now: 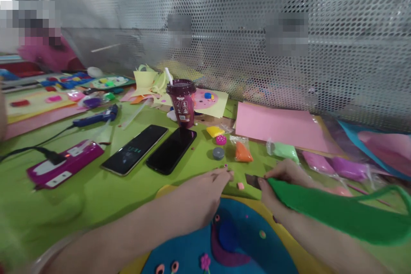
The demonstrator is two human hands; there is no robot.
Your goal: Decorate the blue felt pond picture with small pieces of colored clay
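Observation:
My left hand (205, 197) rests over the top edge of a blue round clay picture (189, 248), its fingers pressed together. A tiny purple speck shows by its fingertips; what the fingers hold, if anything, I cannot make out. In my right hand (272, 192) is a green-handled knife (337, 212), its short flat blade pointing left above the green tabletop. Between the two hands lies a small pink clay lump (240, 186). The picture carries a dark blue and purple bird (226, 237), a pink flower (205, 261) and small round eyes. Its border is yellow.
Two phones (135, 150) lie left of a purple lidded cup (182, 105) with a straw. A magenta power strip (66, 165) and a blue glue gun (96, 116) are farther left. Bagged clay, including orange (243, 152), and pink paper (276, 123) lie before a perforated metal screen (224, 51).

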